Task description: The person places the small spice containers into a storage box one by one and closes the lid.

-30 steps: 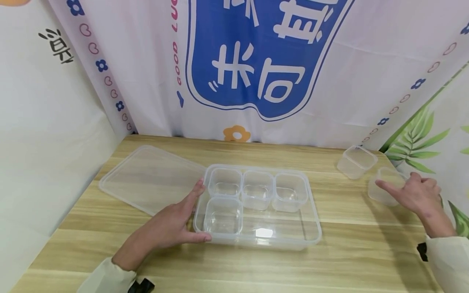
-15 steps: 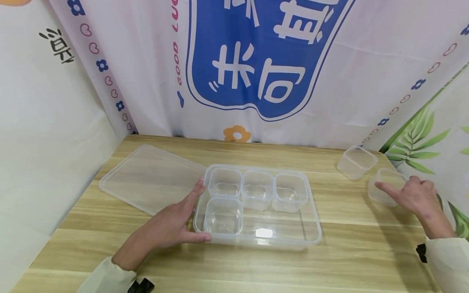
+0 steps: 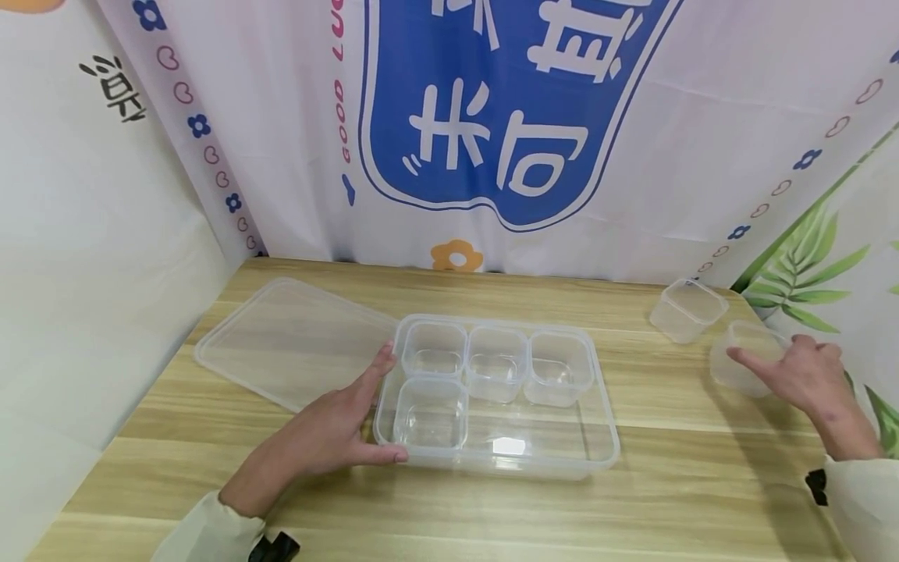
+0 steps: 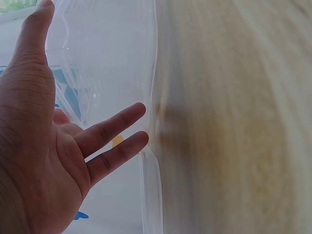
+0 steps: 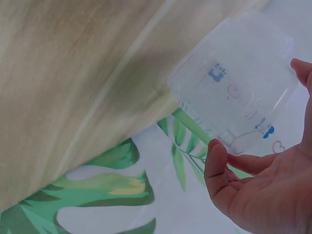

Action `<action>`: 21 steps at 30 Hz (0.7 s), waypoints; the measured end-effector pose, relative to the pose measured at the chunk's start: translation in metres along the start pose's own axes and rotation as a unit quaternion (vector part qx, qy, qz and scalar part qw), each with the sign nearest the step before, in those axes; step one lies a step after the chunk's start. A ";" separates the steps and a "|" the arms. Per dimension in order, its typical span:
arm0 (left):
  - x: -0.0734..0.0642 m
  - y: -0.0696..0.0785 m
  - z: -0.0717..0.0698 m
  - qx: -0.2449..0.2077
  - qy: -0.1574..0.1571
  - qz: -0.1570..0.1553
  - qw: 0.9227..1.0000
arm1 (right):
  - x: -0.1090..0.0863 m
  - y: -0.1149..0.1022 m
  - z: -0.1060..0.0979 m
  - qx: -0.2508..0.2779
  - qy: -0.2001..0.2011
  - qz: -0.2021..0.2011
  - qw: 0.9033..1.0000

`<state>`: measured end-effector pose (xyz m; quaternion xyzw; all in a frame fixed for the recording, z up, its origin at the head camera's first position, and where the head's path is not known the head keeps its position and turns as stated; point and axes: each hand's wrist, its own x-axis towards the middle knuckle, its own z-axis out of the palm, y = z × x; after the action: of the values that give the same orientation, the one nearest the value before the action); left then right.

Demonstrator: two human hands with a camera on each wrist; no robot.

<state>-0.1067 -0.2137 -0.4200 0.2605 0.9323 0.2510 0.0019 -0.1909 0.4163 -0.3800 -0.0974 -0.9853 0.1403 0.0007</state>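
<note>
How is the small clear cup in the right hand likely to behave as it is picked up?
The small clear cup looks thin-walled and empty, so probably very light. Its smooth plastic may slip, since the right hand pinches it only by fingertips. Its walls probably flex somewhat under a tight grip, and a nudge on the table would likely slide it.

The left hand (image 3: pixel 330 433) lies flat near the table's front-left, fingers straight, thumb spread toward the right. The right hand (image 3: pixel 801 371) is raised at the far-right edge, forefinger extended, other fingers curled.

Right hand (image 3: pixel 808 373) now gripping small cup (image 3: pixel 744 361).
</note>
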 end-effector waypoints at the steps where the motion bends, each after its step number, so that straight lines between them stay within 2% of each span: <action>1: 0.000 0.000 0.000 0.000 0.000 0.000 1.000 | 0.000 0.000 -0.001 0.001 0.005 0.001 1.000; 7: 0.001 0.000 0.000 -0.001 -0.001 -0.003 1.000 | -0.002 -0.004 -0.007 0.006 0.028 -0.008 1.000; 11: 0.000 0.000 0.000 0.002 0.000 -0.004 1.000 | -0.008 -0.011 -0.011 0.021 0.026 -0.017 0.999; 21: 0.000 0.000 0.000 0.000 0.004 -0.001 1.000 | -0.022 -0.034 -0.019 0.046 0.025 -0.074 0.996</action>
<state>-0.1066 -0.2136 -0.4196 0.2589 0.9323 0.2525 -0.0017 -0.1750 0.3853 -0.3515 -0.0274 -0.9819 0.1827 0.0406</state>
